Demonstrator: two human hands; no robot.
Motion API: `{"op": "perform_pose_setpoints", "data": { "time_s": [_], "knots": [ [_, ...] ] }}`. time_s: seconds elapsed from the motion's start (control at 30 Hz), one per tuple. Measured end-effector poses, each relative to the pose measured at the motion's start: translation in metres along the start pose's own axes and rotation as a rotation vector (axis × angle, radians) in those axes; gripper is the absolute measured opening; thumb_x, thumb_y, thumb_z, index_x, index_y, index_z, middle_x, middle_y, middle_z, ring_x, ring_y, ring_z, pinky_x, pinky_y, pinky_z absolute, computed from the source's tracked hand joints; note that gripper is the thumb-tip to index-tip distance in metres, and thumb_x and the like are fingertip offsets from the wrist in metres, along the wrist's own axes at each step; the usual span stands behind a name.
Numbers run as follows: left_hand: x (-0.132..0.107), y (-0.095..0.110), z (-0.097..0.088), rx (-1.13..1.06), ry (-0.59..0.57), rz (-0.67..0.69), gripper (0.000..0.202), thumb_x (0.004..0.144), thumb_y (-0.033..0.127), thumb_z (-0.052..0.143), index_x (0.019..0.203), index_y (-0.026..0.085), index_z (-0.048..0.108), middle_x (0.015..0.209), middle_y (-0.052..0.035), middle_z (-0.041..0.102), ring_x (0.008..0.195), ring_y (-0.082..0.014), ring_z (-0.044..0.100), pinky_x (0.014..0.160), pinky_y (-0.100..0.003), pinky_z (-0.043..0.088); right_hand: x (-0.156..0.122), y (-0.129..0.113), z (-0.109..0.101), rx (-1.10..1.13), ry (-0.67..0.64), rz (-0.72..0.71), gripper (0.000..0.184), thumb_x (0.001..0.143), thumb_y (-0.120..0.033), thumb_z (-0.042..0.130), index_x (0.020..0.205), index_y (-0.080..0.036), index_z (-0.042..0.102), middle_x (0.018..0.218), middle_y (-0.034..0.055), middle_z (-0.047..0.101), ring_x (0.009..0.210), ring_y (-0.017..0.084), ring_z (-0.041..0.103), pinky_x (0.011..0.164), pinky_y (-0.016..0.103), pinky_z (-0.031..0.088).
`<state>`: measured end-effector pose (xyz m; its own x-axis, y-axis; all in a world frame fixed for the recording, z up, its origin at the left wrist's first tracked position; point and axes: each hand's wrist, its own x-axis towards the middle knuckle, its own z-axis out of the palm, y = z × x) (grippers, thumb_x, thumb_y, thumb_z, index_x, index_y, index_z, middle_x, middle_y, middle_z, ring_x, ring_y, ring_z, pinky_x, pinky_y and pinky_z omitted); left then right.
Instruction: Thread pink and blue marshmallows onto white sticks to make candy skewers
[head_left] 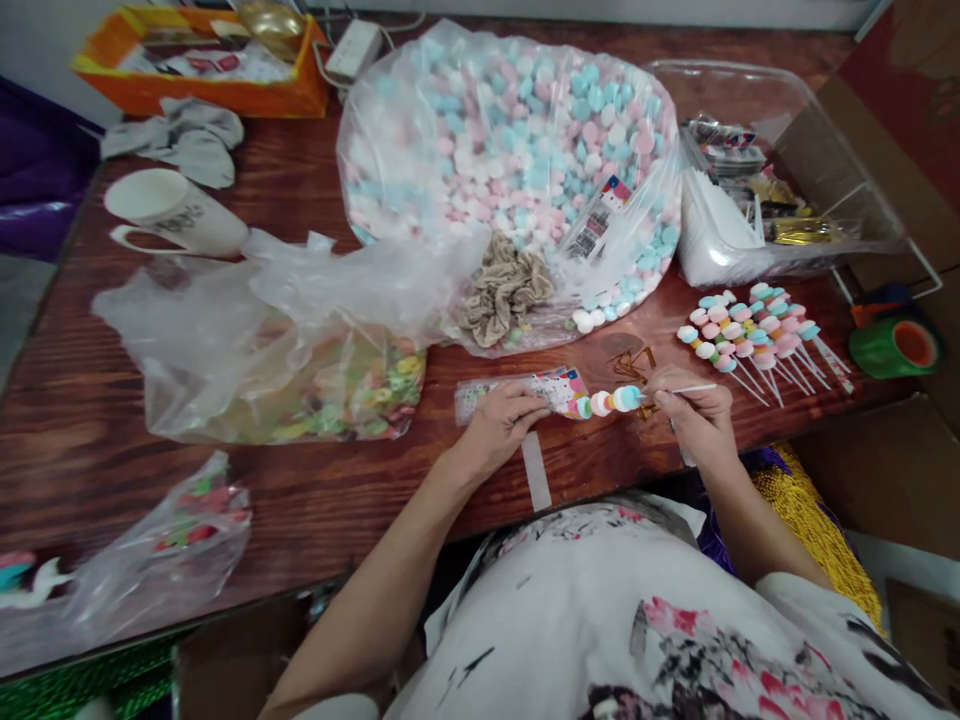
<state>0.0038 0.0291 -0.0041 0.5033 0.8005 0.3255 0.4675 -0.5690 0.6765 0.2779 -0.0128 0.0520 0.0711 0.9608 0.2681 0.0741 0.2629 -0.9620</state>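
Note:
A skewer of pastel marshmallow candies (601,403) lies level above the table's front edge. My right hand (697,412) is closed in a pinch around its white stick, just behind the blue end candy. The far end of the skewer meets a clear printed wrapper (568,388); whether it is inside the opening I cannot tell. My left hand (499,425) is closed on that wrapper, fingers together at its edge. More clear wrappers (471,396) lie flat under and beside this hand. Gold twist ties (632,364) are scattered just beyond the skewer.
Finished candy skewers (750,330) are piled at right beside green tape (892,345). Behind stand a large bag of marshmallows (517,130) and a clear plastic bin (847,150). A bag of gummy rings (300,390), a tipped white mug (180,215) and an orange box (202,95) are left.

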Motion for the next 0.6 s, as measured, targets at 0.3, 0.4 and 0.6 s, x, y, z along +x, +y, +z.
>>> {"op": "perform_pose_setpoints", "data": {
  "time_s": [0.3, 0.4, 0.6],
  "knots": [
    [-0.004, 0.002, -0.001, -0.131, 0.033, -0.081, 0.019, 0.089, 0.031, 0.060, 0.085, 0.020, 0.075, 0.082, -0.0046, 0.070, 0.076, -0.0142, 0.064, 0.070, -0.026, 0.051, -0.017, 0.009, -0.002, -0.134, -0.045, -0.113, 0.013, 0.082, -0.023, 0.063, 0.088, -0.030, 0.073, 0.079, 0.0002, 0.071, 0.075, 0.019, 0.065, 0.078, 0.041, 0.054],
    [-0.004, 0.004, -0.003, -0.182, 0.052, -0.122, 0.018, 0.088, 0.029, 0.060, 0.085, 0.019, 0.075, 0.082, -0.0051, 0.070, 0.076, -0.0149, 0.065, 0.070, -0.027, 0.051, -0.022, 0.007, -0.008, -0.171, -0.059, -0.196, 0.021, 0.080, -0.018, 0.065, 0.093, -0.032, 0.073, 0.083, -0.0001, 0.073, 0.075, 0.020, 0.066, 0.080, 0.044, 0.054],
    [-0.004, 0.007, -0.002, -0.201, 0.071, -0.116, 0.017, 0.087, 0.029, 0.062, 0.085, 0.019, 0.075, 0.082, -0.0056, 0.072, 0.075, -0.0154, 0.066, 0.069, -0.028, 0.052, -0.020, 0.011, -0.003, 0.036, 0.057, -0.012, 0.009, 0.080, -0.026, 0.066, 0.084, -0.028, 0.074, 0.076, 0.0010, 0.072, 0.077, 0.020, 0.066, 0.072, 0.039, 0.054]
  ]
}}
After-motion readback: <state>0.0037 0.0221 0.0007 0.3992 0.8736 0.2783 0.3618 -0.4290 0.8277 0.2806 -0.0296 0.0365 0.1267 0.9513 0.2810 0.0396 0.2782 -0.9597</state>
